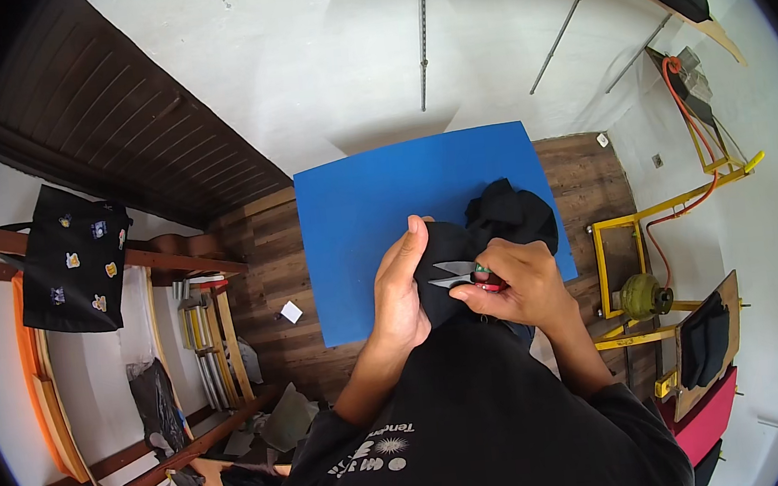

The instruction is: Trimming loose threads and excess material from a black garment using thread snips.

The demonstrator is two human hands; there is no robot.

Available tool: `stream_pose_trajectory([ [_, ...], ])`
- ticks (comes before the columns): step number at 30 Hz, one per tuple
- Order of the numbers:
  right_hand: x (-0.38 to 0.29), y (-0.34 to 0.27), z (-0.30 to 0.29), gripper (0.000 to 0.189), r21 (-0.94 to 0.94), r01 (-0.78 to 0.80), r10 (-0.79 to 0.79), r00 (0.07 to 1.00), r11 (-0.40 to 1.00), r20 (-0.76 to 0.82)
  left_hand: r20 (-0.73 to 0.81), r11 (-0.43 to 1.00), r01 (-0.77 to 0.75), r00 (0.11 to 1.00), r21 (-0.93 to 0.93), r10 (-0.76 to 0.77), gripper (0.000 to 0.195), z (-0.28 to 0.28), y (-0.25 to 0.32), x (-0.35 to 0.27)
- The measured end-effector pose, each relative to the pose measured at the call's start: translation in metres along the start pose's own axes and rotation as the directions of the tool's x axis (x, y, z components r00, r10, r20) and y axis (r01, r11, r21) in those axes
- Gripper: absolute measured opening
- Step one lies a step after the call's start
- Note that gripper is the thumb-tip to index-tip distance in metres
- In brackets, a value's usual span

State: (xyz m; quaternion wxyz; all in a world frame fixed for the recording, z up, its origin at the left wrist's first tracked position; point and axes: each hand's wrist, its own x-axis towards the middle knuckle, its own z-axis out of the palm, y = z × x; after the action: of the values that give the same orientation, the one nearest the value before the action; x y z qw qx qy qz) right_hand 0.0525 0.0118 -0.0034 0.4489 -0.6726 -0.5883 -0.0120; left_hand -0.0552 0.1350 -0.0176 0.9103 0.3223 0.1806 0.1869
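My left hand [399,291] holds up a piece of black fabric [439,238], its thumb pointing away from me. In my right hand [519,279] is a small pair of thread snips [453,272] with green and red on the grips. The snips' blades are apart and point left, over the black fabric near my left palm. A bunched heap of black cloth [512,213] lies on the blue tabletop [372,209], beyond my right hand. Whether that heap and the held fabric are one piece, I cannot tell.
Left of the table stand a wooden rack with a black printed tote bag [75,266] and a dark door [102,109]. On the right are a yellow metal frame [602,264], a green gas cylinder [640,296] with an orange hose, and a board holding dark cloth [706,342].
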Motion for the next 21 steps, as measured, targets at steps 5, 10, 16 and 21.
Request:
stream_pose_trajectory([
  [5,-0.001,0.003,0.002,0.031,-0.039,0.021,-0.021,1.0,0.999,0.016,-0.027,1.0,0.005,1.0,-0.004,-0.005,0.038,-0.002,0.0,0.0],
  [10,-0.005,0.008,0.003,0.033,-0.081,0.065,-0.058,0.995,0.995,0.083,-0.046,1.0,0.016,0.999,-0.007,-0.016,0.036,-0.001,0.0,0.0],
  [16,-0.004,0.009,0.008,0.033,0.264,-0.196,0.255,0.944,0.944,-0.21,0.002,0.998,0.033,0.999,0.045,-0.033,0.028,0.004,0.002,-0.001],
  [21,0.0,0.003,0.01,0.014,0.372,-0.359,0.428,0.896,0.856,-0.119,0.058,0.989,-0.02,0.998,0.146,0.011,0.032,-0.007,-0.008,0.004],
])
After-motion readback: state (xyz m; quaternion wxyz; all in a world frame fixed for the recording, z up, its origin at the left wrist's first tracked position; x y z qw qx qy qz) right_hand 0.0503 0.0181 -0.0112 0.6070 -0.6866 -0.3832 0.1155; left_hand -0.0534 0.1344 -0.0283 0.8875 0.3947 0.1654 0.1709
